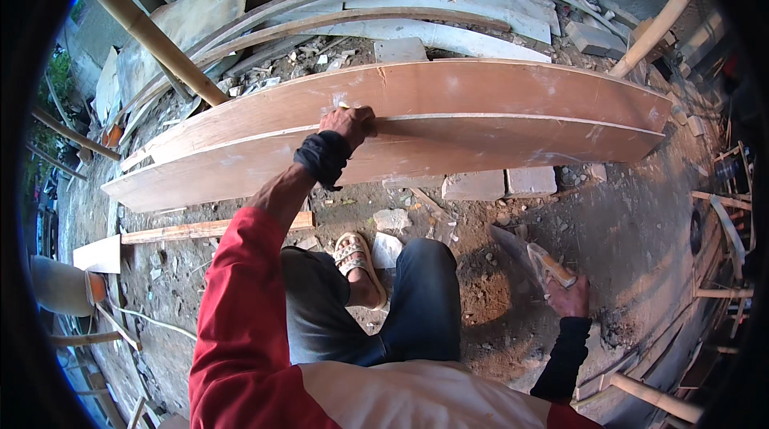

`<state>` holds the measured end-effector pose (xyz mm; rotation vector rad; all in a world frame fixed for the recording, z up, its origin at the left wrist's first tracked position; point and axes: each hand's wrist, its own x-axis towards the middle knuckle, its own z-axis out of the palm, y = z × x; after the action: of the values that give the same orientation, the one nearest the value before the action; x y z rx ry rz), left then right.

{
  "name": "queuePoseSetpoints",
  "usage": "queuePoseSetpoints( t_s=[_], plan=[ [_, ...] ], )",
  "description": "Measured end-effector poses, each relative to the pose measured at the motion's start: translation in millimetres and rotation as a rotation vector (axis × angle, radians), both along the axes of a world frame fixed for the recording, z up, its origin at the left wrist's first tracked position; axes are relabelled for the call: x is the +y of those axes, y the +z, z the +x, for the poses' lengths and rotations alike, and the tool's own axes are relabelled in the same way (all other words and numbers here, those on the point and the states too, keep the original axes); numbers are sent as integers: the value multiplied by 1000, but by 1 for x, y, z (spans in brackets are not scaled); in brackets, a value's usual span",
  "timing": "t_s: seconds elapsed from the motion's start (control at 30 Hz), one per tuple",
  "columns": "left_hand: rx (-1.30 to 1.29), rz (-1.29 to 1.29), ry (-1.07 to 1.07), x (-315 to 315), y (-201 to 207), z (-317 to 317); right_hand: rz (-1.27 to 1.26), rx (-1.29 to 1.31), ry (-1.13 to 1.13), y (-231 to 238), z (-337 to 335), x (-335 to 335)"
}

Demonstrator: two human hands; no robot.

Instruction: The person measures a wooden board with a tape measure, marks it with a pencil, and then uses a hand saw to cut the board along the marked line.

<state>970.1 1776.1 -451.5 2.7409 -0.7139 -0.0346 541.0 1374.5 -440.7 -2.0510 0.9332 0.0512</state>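
Two long reddish plywood panels lie across in front of me, a far panel and a near panel. My left hand, with a black band at the wrist, is closed on the upper edge of the near panel, left of its middle. The fingertips are partly hidden. Low on the right, my right hand grips the wooden handle of a handsaw. Its dark blade points up and left above the dirt, apart from the panels. Part of the blade blends into the shadowed ground.
Pale blocks sit by the near panel's lower edge. A wooden strip lies at left, near a bucket-like container. Bamboo poles stand at both sides. Scrap boards pile up behind. Rubble and lumber line the right.
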Motion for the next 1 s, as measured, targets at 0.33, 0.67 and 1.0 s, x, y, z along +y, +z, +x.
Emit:
queuePoseSetpoints(
  t_s=[0.33, 0.67, 1.0],
  plan=[
    [-26, -55, -123, -2, -87, 28, -40, -97, -123, -37, -54, 43],
    [34, 71, -128, -14, -81, 41, -221, -101, 3, -55, -49, 46],
    [-39, -67, -218, -6, -81, 5, -342, -326, -97, -57, -35, 35]
  ],
)
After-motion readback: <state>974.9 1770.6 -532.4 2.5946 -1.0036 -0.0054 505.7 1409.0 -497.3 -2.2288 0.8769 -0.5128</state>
